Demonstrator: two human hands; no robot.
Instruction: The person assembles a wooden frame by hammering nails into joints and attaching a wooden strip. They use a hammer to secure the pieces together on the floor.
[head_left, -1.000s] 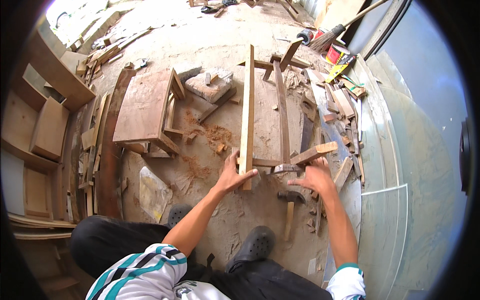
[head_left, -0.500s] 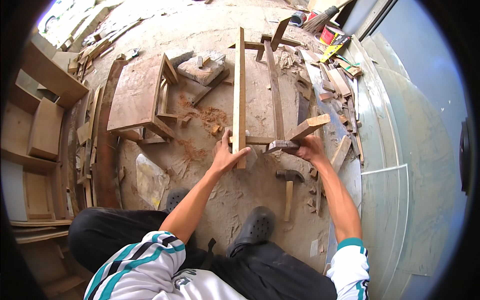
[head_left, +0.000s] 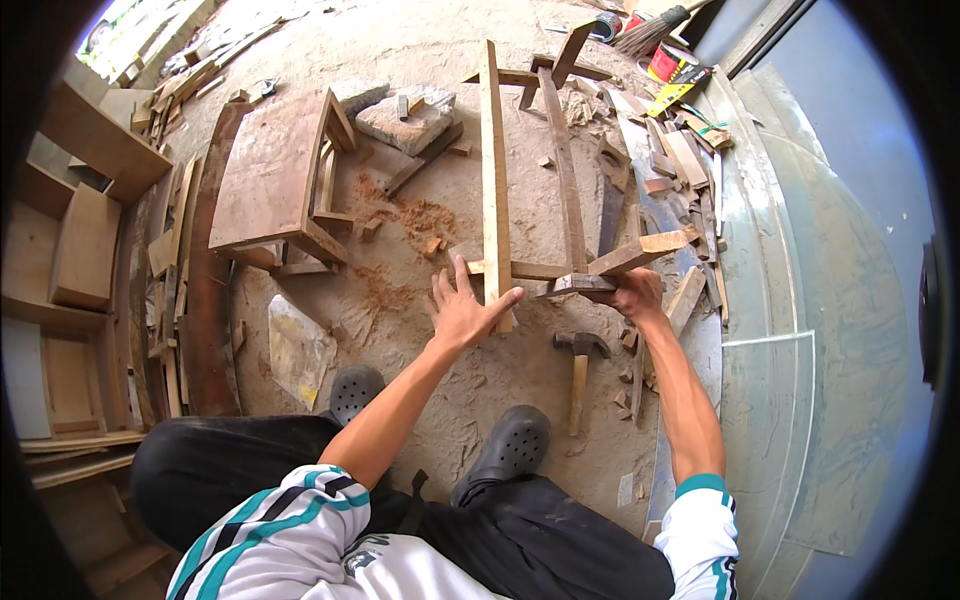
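Observation:
A wooden frame of joined dark bars, with short legs at both ends, lies in front of me. My right hand is closed round its near end, beside the leg that points right; some fingers are hidden behind the wood. A long pale batten runs lengthwise along the frame's left side. My left hand is open at the batten's near end, fingers spread, the thumb lying across or close to it; firm contact cannot be made out. A claw hammer rests on the ground below the frame.
On the left stands a small wooden stool-like piece beside sawdust. A handsaw and wood offcuts lie right of the frame. Glass sheets lean along the right. Wooden cabinet parts stand far left.
The frame's near end has swung right along with my right hand. My left hand has loosened from the batten and spread its fingers. The batten has shifted slightly right.

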